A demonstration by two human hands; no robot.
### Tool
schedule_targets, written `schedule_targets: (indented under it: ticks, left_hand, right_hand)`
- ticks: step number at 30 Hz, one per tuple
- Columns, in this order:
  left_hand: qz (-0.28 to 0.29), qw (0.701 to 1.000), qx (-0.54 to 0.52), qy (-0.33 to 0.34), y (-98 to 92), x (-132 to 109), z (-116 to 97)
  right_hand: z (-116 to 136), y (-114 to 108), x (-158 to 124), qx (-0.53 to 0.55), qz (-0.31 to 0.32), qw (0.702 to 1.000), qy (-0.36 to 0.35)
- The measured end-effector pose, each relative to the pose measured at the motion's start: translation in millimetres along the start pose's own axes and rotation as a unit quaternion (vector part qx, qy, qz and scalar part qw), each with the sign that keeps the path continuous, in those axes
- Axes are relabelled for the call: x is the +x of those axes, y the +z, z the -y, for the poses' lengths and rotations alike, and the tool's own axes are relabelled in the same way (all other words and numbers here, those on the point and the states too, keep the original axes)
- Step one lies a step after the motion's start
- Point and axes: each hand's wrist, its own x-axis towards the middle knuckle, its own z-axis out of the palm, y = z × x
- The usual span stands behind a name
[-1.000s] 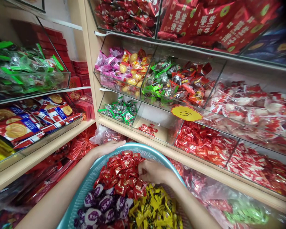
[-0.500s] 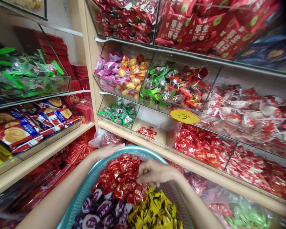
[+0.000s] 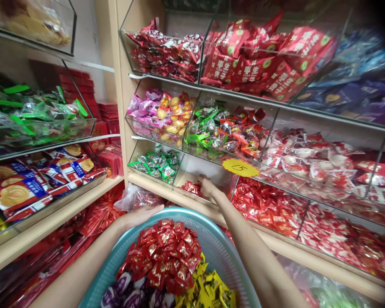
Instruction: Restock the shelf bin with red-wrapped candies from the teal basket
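My left hand (image 3: 143, 216) is on the far left rim of a teal plastic basket (image 3: 223, 229), its fingers stretched along the rim and holding it. Inside the basket lie a heap of red-wrapped candies (image 3: 162, 252), purple-and-white candies (image 3: 130, 293) below them, and yellow-wrapped candies (image 3: 211, 286) at the lower right. My right hand (image 3: 207, 187) reaches past the basket into a low shelf bin. It is at the right side of a small pile of red candies (image 3: 191, 188) there. Its fingers are blurred and partly hidden, so their grip does not show.
Clear-fronted bins line the shelves ahead, with green candies (image 3: 157, 164) at left and red candies (image 3: 269, 207) at right. A yellow price tag (image 3: 240, 167) reading 15 hangs above. A wooden shelf edge (image 3: 259, 233) runs behind the basket. Packaged biscuits (image 3: 28, 186) fill the left shelf.
My right hand has moved from above the red candies in the basket, up and forward into the bin. My left hand stays on the rim. The view has tilted up slightly.
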Motion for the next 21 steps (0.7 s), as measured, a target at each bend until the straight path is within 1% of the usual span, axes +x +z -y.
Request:
schedule_targets:
  ticks: [3,7,12,17,21]
  left_hand:
    - [0.011,1.000,-0.017,0.002,-1.3,1.7,1.4]
    - [0.006,1.000,-0.001,0.004,-2.0,2.7,0.4]
    - [0.005,1.000,0.019,0.008,-2.4,5.2,2.1]
    - [0.023,1.000,-0.016,0.008,-3.9,4.7,3.9]
    - [0.014,1.000,-0.008,0.005,-3.7,2.2,1.8]
  right_hand:
    - [-0.8,3.2,4.8,0.025,0.068,0.997,-0.010]
    - [-8.0,2.9,2.9,0.060,0.104,0.993,-0.007]
    - [-11.0,0.8,2.9,0.063,0.102,0.993,0.011]
    - [-7.5,-1.7,3.3,0.047,0.091,0.995,0.009]
    - [-9.4,-4.4,4.0,0.035,0.077,0.996,0.005]
